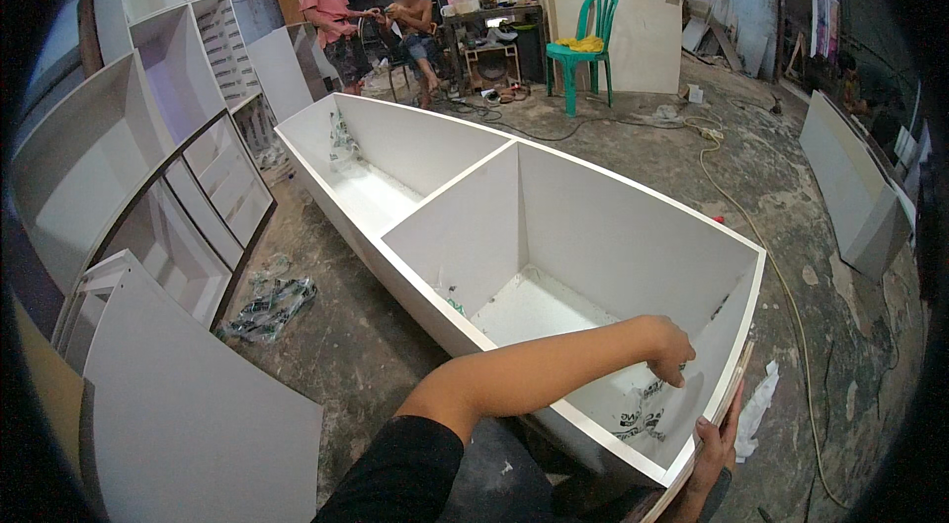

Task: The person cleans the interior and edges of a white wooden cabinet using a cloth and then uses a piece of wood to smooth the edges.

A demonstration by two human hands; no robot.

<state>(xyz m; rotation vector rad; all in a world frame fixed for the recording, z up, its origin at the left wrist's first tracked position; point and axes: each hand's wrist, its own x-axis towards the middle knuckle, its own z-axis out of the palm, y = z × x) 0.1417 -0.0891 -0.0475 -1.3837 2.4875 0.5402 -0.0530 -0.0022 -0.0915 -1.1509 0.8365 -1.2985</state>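
A long white open cabinet box [633, 189] lies on its back, split in two by a divider [455, 185]. My left arm reaches across its near side into the closer compartment. There my left hand [670, 350] is closed, its fingers curled on clear plastic film [638, 416] with dark print; the fingertips are partly hidden. The film lies crumpled at the compartment's near end. My right hand [714, 449] grips the box's near right end, thumb by the rim and fingers along the outer face.
Crumpled plastic film [269, 308] lies on the floor at left, beside tall white shelving [148, 137] and a leaning panel [198, 404]. A yellowish cord [766, 256] runs along the right. Two people sit or stand at the back, near a green chair [583, 48].
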